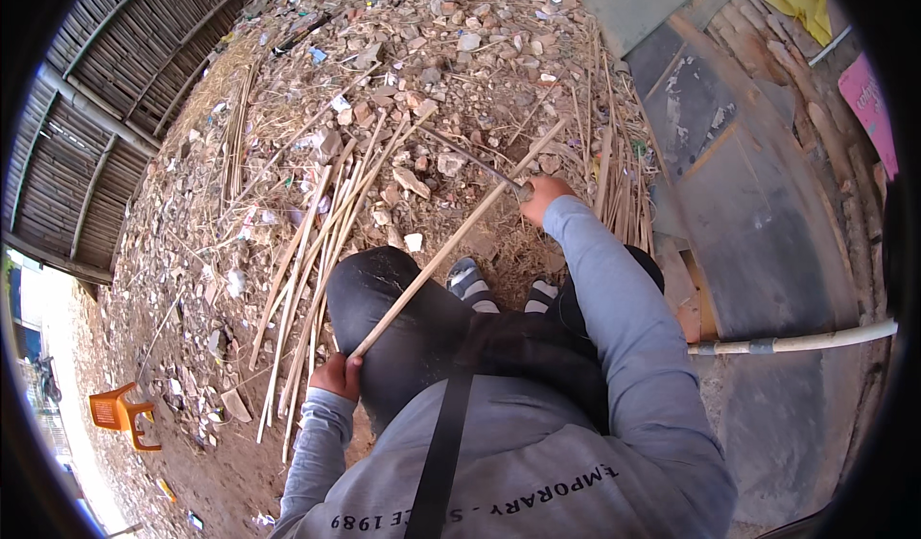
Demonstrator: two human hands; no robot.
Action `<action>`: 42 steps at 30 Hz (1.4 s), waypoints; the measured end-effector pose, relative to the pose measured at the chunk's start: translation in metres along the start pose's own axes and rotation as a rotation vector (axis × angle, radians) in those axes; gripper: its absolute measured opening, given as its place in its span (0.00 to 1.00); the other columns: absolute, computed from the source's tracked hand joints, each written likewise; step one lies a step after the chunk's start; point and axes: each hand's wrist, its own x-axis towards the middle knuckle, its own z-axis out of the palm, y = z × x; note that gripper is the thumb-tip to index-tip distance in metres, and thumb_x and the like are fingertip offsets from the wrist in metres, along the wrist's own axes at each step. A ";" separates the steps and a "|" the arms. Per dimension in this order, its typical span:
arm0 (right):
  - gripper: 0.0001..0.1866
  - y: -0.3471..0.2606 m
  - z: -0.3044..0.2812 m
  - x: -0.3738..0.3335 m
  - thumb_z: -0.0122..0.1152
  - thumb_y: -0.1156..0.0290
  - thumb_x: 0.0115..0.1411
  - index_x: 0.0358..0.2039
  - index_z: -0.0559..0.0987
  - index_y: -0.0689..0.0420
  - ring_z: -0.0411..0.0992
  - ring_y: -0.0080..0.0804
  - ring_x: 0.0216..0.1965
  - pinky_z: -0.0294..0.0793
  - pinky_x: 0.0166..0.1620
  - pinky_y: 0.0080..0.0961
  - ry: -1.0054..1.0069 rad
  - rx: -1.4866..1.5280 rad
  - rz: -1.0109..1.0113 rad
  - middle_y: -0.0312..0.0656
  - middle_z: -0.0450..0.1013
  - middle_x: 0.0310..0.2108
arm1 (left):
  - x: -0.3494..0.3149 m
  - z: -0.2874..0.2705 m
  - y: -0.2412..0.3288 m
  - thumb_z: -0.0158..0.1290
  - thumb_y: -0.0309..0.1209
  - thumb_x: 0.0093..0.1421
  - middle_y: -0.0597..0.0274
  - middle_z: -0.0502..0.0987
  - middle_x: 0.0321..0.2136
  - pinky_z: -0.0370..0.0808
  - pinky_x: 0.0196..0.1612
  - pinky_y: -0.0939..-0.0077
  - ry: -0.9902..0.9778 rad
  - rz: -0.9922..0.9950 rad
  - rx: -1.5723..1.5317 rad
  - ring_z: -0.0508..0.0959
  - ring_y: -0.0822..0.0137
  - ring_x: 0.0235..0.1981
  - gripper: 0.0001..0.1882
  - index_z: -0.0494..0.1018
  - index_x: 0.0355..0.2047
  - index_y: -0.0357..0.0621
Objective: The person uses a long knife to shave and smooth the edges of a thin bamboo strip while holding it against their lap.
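Left hand [334, 377] grips the near end of a bamboo strip [431, 270]; right hand [545, 199] is closed around a slim dark tool [470, 155].
The strip slants from half past seven, over the left thigh [413, 359], to one o'clock, the tool crossing near its far end. If this is trimming, a firm lower hold and shallow strokes clear of the left thigh would help.

Brown dirt ground [225, 477], scattered stones [411, 183], long thin strips [331, 222], orange chair [115, 411].
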 end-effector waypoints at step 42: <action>0.15 -0.074 -0.007 -0.049 0.59 0.62 0.45 0.32 0.78 0.55 0.74 0.50 0.36 0.73 0.42 0.41 -0.125 -0.057 -0.276 0.50 0.75 0.29 | -0.001 0.006 -0.022 0.46 0.48 0.61 0.43 0.69 0.13 0.65 0.23 0.50 -0.110 -0.014 -0.085 0.71 0.39 0.19 0.23 0.66 0.19 0.40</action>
